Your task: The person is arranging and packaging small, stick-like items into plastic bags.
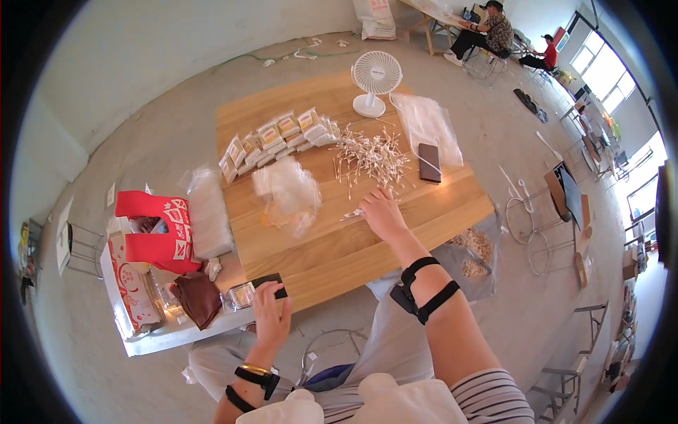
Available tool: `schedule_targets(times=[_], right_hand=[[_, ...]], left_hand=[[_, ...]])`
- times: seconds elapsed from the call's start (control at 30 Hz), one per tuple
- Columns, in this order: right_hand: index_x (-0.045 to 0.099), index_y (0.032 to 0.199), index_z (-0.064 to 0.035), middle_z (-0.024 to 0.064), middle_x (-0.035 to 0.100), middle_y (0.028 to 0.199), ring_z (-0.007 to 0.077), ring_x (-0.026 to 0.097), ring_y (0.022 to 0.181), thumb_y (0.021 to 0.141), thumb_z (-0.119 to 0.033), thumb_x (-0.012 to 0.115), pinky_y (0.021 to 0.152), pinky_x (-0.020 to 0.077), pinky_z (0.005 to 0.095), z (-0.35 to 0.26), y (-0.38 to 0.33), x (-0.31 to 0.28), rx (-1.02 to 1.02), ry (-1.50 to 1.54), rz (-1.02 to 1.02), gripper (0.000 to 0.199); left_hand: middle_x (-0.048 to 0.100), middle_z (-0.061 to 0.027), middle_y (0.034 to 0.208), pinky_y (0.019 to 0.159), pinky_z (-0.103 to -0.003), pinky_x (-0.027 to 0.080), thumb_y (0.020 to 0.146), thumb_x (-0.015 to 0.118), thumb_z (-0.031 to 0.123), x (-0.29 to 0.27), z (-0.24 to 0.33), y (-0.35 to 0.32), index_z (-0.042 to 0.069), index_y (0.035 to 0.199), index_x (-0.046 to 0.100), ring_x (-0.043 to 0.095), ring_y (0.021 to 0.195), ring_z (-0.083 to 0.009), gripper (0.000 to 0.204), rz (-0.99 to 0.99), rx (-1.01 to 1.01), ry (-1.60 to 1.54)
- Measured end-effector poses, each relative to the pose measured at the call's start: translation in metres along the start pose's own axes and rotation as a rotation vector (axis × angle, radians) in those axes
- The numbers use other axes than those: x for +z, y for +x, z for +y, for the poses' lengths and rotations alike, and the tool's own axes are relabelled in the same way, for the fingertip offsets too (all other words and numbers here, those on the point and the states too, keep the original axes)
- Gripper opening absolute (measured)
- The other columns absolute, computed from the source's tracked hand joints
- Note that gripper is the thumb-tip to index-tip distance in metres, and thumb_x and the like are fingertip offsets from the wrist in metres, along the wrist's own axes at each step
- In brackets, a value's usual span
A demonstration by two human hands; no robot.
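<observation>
A loose heap of cotton swabs [373,157] lies on the wooden table. My right hand [385,218] is at the heap's near edge, its fingers curled down over a few swabs. A small bunch of swabs [352,215] shows just left of its thumb. At the table's near left corner, my left hand [272,316] rests its outstretched fingers on a black flat block [277,284]. Touching that block on the left is a small clear packet of swabs [241,296]. A loose stack of clear plastic bags [288,191] lies left of the heap.
Packed swab bags [272,138] stand in rows at the back left. Behind the heap is a white fan [376,74]; right of it lie a dark phone [429,162] and a plastic sheet [427,124]. A red bag [159,230] and brown cloth [198,298] sit on a side table.
</observation>
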State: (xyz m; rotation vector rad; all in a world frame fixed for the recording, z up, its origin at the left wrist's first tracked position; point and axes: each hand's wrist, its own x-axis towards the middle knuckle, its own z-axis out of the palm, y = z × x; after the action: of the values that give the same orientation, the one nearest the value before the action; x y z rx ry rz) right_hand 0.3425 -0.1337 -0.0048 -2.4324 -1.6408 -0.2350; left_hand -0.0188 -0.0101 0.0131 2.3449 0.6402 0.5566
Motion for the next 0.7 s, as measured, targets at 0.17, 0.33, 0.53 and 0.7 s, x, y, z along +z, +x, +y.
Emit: schedule_targets(times=[0.17,0.33,0.53,0.7], right_hand=[[0.069,0.094,-0.0105,0.0037,0.062,0.097,0.0246,0.057,0.109,0.081,-0.016,0.063,0.105,0.0415,0.0406,-0.064,-0.005,0.019,-0.101,0.120,0.004,0.015],[0.070,0.096,-0.0085,0.0046,0.062,0.104,0.0260,0.057,0.109,0.081,-0.016,0.065,0.101,0.0437,0.0398,-0.114,-0.019,0.046,-0.205,0.151,0.119,0.018],[0.071,0.091,-0.0098,0.0047,0.065,0.104,0.0271,0.059,0.108,0.081,-0.012,0.068,0.097,0.0465,0.0410,-0.094,-0.036,0.020,-0.086,0.555,0.191,0.011],[0.073,0.091,-0.0101,0.0043,0.066,0.100,0.0284,0.061,0.101,0.082,-0.009,0.068,0.092,0.0496,0.0399,-0.032,-0.041,0.019,0.016,0.555,0.223,0.011]], left_hand=[[0.039,-0.0235,0.148,0.118,-0.051,0.025,0.089,0.065,0.019,0.037,0.031,0.028,-0.002,0.144,0.038,0.034,0.140,-0.0442,0.065,-0.122,0.166,0.105],[0.023,-0.0238,0.161,0.124,-0.051,0.014,0.095,0.059,0.037,0.082,0.035,0.062,-0.004,0.154,0.022,0.017,0.151,-0.0401,0.082,-0.190,0.175,0.151],[0.018,-0.0195,0.164,0.124,-0.054,0.010,0.097,0.051,0.053,0.092,0.011,0.059,-0.002,0.157,0.017,0.013,0.154,-0.0332,0.089,-0.296,0.151,0.440],[0.019,-0.0159,0.165,0.120,-0.063,0.006,0.096,0.052,0.053,0.092,0.021,0.060,0.000,0.158,0.014,0.015,0.153,-0.0337,0.090,-0.314,0.120,0.594]])
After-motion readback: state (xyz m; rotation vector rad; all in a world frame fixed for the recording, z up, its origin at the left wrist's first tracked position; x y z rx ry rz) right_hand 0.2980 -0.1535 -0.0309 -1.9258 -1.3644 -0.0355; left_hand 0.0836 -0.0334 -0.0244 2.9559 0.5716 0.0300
